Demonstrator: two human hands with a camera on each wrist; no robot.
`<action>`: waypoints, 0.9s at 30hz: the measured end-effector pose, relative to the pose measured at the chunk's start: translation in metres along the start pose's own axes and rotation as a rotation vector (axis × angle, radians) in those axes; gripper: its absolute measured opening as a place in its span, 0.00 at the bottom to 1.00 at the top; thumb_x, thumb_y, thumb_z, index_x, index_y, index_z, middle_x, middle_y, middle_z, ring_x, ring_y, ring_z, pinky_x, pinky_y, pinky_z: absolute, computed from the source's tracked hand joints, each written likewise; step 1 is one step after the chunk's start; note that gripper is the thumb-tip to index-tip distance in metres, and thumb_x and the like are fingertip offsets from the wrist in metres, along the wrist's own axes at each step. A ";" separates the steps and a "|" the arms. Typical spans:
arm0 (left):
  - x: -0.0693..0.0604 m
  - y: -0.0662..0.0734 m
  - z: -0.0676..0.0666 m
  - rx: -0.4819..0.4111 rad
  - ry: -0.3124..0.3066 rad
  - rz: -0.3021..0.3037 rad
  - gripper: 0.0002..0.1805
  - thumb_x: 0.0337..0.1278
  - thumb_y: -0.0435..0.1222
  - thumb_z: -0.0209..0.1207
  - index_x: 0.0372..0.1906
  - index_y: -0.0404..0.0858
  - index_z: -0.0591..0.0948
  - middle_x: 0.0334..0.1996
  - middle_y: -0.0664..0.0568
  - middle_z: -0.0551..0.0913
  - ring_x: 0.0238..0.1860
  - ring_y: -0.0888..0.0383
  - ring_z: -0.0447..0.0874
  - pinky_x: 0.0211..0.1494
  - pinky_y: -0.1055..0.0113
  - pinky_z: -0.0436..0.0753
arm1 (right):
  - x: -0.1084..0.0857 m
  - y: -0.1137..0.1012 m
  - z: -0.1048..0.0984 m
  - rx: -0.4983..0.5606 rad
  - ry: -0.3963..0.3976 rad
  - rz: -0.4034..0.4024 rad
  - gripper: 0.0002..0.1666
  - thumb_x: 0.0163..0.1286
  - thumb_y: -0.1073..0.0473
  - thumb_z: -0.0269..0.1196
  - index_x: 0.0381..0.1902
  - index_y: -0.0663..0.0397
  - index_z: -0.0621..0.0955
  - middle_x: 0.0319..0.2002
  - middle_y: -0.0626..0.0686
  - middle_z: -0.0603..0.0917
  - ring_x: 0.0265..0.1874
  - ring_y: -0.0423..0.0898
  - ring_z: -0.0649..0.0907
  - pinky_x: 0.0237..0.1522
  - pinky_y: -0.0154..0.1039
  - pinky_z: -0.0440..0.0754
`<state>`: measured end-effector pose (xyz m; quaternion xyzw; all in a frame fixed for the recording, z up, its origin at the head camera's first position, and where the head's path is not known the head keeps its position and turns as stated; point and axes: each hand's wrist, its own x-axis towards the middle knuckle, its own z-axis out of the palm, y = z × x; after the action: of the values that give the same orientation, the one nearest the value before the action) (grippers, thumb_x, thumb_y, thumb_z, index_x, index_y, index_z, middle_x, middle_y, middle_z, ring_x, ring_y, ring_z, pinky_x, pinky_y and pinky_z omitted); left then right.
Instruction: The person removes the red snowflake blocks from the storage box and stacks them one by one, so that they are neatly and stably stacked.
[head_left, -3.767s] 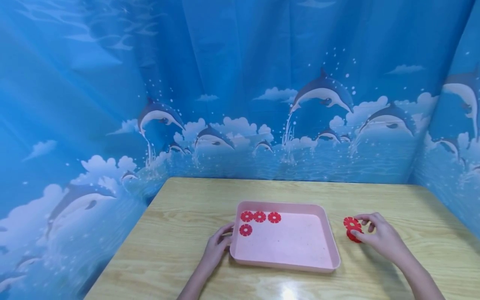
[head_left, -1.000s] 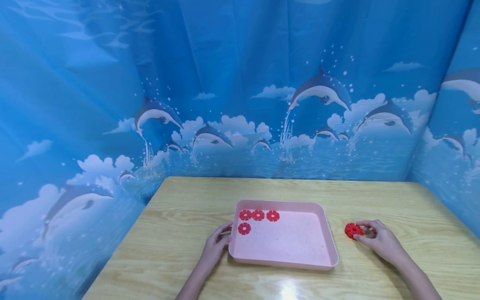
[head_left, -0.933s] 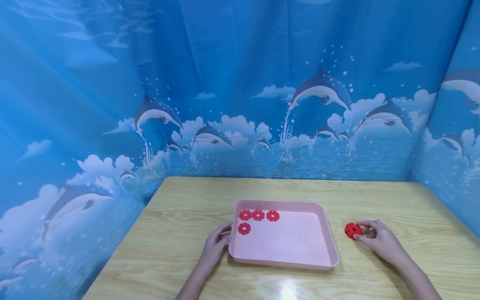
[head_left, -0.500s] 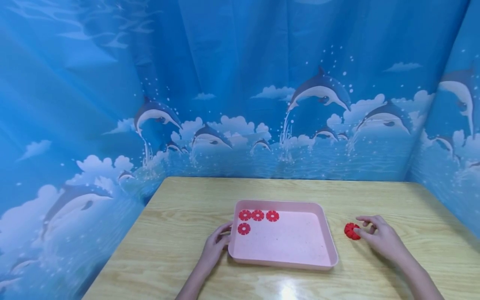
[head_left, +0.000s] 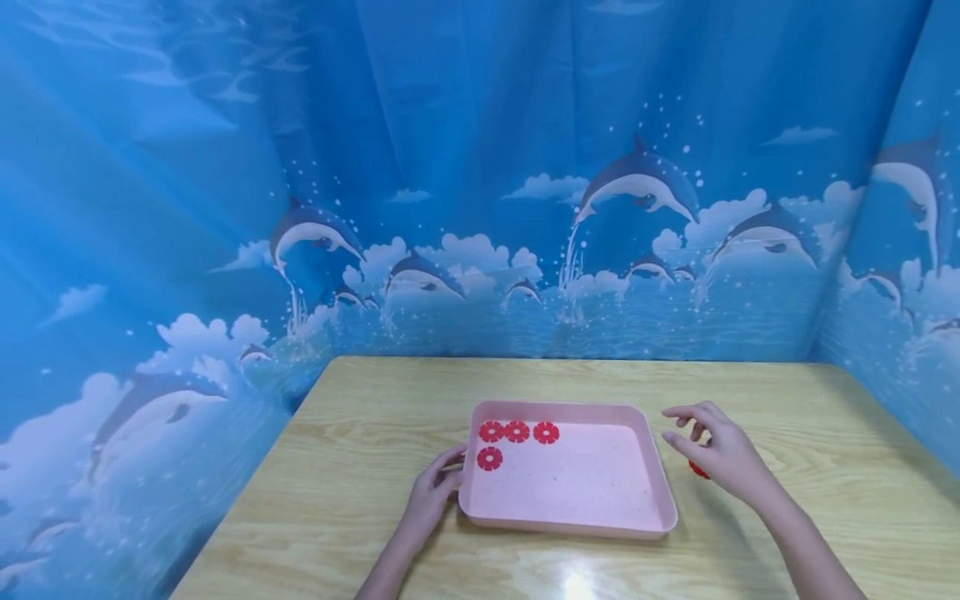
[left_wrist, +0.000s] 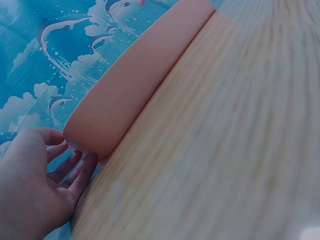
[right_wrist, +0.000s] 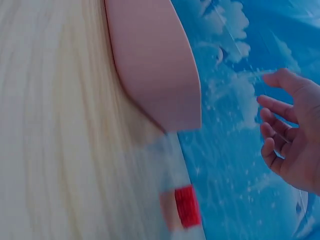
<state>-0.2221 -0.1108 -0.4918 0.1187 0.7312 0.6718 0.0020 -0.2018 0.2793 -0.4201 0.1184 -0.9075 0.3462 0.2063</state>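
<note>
A shallow pink tray point(head_left: 570, 531) lies on the table, with several red notched plastic discs inside. Three discs point(head_left: 517, 431) form a row along the back wall, and a single disc point(head_left: 490, 458) lies in front of the leftmost. My left hand point(head_left: 429, 498) touches the outside of the tray's left end; the left wrist view has its fingertips against that wall. Raised above the table just right of the tray, my right hand point(head_left: 716, 450) holds nothing, thumb and index finger apart. Mostly hidden beneath it sits a red disc stack point(right_wrist: 187, 206), upright in the right wrist view.
The wooden table point(head_left: 390, 392) surrounds the tray, its far edge meeting a blue dolphin-print curtain point(head_left: 480, 167). Another stretch of curtain point(head_left: 907, 250) hangs along the right side.
At first my right hand handled spread red discs; they then became one compact stack. It has since let go and moved left and upward. My left hand stays at the tray.
</note>
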 end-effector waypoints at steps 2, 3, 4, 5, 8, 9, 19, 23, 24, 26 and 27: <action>0.000 0.000 -0.001 0.005 0.004 -0.004 0.23 0.60 0.31 0.52 0.60 0.28 0.68 0.54 0.33 0.70 0.48 0.43 0.75 0.42 0.66 0.81 | 0.007 -0.010 0.010 -0.007 -0.024 0.010 0.16 0.59 0.60 0.64 0.45 0.61 0.79 0.34 0.54 0.76 0.28 0.42 0.72 0.21 0.33 0.71; 0.000 0.000 -0.001 0.009 0.006 -0.006 0.23 0.60 0.32 0.52 0.60 0.28 0.69 0.54 0.33 0.70 0.48 0.43 0.75 0.42 0.66 0.80 | 0.011 -0.014 0.015 -0.009 -0.038 0.020 0.17 0.59 0.59 0.64 0.45 0.61 0.79 0.34 0.53 0.75 0.28 0.43 0.72 0.21 0.34 0.71; 0.000 0.000 -0.001 0.013 0.007 -0.005 0.23 0.60 0.32 0.52 0.60 0.28 0.69 0.54 0.33 0.70 0.48 0.43 0.75 0.42 0.66 0.81 | 0.014 -0.019 0.021 -0.009 -0.054 0.028 0.17 0.59 0.59 0.64 0.45 0.62 0.79 0.34 0.53 0.75 0.28 0.43 0.71 0.21 0.34 0.71; 0.000 -0.001 -0.001 0.015 0.008 -0.003 0.23 0.60 0.32 0.52 0.60 0.28 0.69 0.54 0.33 0.70 0.48 0.43 0.75 0.42 0.66 0.81 | 0.017 -0.023 0.027 -0.013 -0.069 0.033 0.17 0.59 0.58 0.65 0.45 0.62 0.80 0.33 0.52 0.75 0.27 0.43 0.71 0.21 0.34 0.70; 0.000 -0.001 -0.002 0.018 0.007 0.004 0.23 0.60 0.31 0.52 0.60 0.28 0.69 0.53 0.33 0.71 0.47 0.44 0.76 0.42 0.65 0.81 | 0.025 -0.032 0.046 -0.011 -0.113 0.048 0.19 0.57 0.56 0.66 0.44 0.61 0.80 0.32 0.50 0.74 0.27 0.43 0.70 0.21 0.33 0.70; 0.000 -0.001 -0.002 0.014 0.006 0.007 0.23 0.60 0.31 0.52 0.60 0.27 0.68 0.53 0.33 0.71 0.47 0.44 0.76 0.42 0.65 0.81 | 0.027 -0.035 0.052 -0.008 -0.128 0.050 0.20 0.57 0.56 0.66 0.44 0.61 0.80 0.31 0.49 0.74 0.26 0.43 0.70 0.20 0.33 0.69; -0.001 -0.001 0.000 0.010 0.010 -0.004 0.23 0.60 0.32 0.51 0.61 0.29 0.68 0.53 0.34 0.71 0.47 0.43 0.75 0.40 0.65 0.81 | 0.046 -0.051 0.114 0.000 -0.255 0.106 0.18 0.54 0.56 0.67 0.43 0.56 0.81 0.33 0.48 0.75 0.27 0.42 0.73 0.25 0.35 0.73; 0.000 -0.002 0.001 0.020 0.018 -0.006 0.23 0.60 0.32 0.52 0.60 0.29 0.69 0.53 0.35 0.72 0.47 0.44 0.76 0.40 0.66 0.81 | 0.048 -0.049 0.131 -0.007 -0.253 0.172 0.17 0.53 0.56 0.68 0.41 0.53 0.81 0.30 0.47 0.76 0.26 0.42 0.73 0.22 0.35 0.72; 0.000 -0.002 0.001 0.021 0.021 -0.009 0.23 0.60 0.32 0.52 0.60 0.29 0.69 0.52 0.35 0.72 0.47 0.45 0.76 0.40 0.66 0.81 | 0.048 -0.048 0.134 -0.005 -0.245 0.189 0.17 0.53 0.56 0.68 0.41 0.53 0.81 0.29 0.47 0.76 0.26 0.43 0.73 0.22 0.36 0.72; 0.000 -0.003 0.001 0.023 0.025 -0.013 0.23 0.60 0.33 0.52 0.60 0.30 0.69 0.53 0.35 0.72 0.47 0.45 0.76 0.40 0.66 0.81 | 0.048 -0.046 0.139 -0.003 -0.229 0.222 0.17 0.53 0.56 0.69 0.40 0.54 0.81 0.27 0.47 0.75 0.24 0.43 0.73 0.22 0.36 0.72; 0.000 -0.002 0.001 0.021 0.026 -0.010 0.23 0.60 0.33 0.52 0.60 0.30 0.69 0.53 0.35 0.72 0.47 0.45 0.76 0.40 0.66 0.81 | 0.048 -0.045 0.141 -0.002 -0.220 0.234 0.17 0.53 0.56 0.69 0.40 0.54 0.80 0.27 0.47 0.74 0.24 0.43 0.73 0.22 0.36 0.72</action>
<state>-0.2221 -0.1101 -0.4943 0.1063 0.7389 0.6654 -0.0053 -0.2699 0.1471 -0.4675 0.0489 -0.9326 0.3518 0.0639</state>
